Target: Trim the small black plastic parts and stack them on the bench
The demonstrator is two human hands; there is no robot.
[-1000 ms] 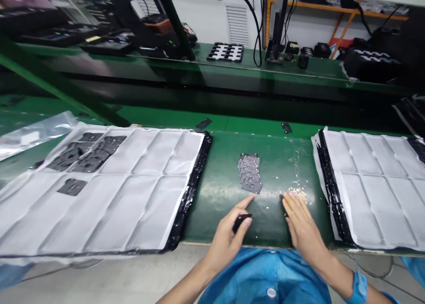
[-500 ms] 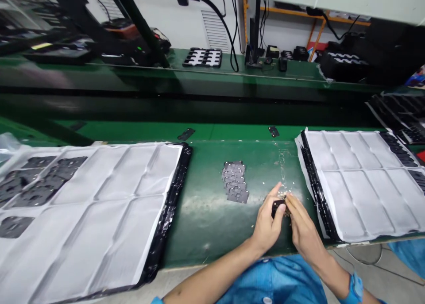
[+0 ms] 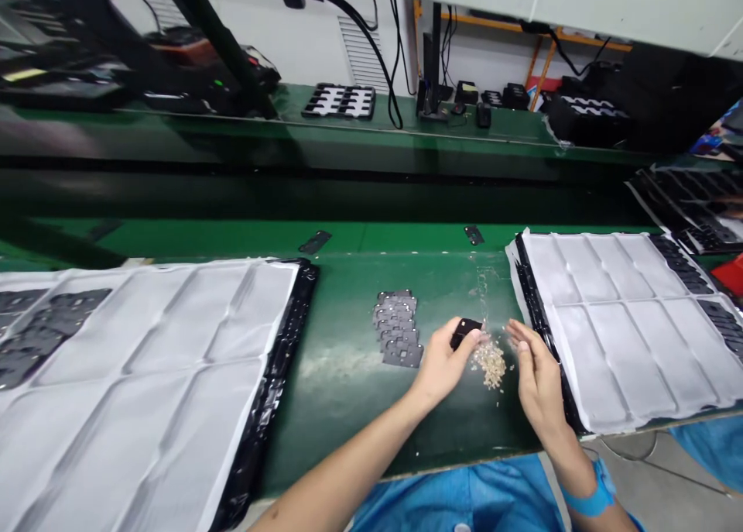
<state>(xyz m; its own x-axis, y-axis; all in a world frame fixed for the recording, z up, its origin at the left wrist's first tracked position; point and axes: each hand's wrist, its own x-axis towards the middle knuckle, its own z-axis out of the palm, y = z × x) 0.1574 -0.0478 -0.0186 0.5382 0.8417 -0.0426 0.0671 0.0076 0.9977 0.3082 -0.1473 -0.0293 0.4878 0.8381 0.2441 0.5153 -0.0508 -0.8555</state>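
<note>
Between the fingers and thumb of my left hand (image 3: 444,362) is a small flat black plate (image 3: 464,332), tilted over the green bench. My right hand (image 3: 537,369) is apart from it, fingers stretched out, with nothing seen in it. A heap of tiny pale-gold pieces (image 3: 492,363) lies on the bench between my two hands. To the left of my left hand, several thin dark grey plates (image 3: 398,327) lie overlapped in a column.
A white-lined tray (image 3: 174,362) with dark plates at its far left covers the left side. Another white-lined tray (image 3: 621,323) stands at right, dark parts along its far side. Two loose plates, one dark plate (image 3: 315,242) and another (image 3: 474,235), lie on the back strip.
My hands have moved apart: the left went leftward with the black plate, the right drew away rightward. The heap of tiny pieces now shows between them. The view has shifted slightly.
</note>
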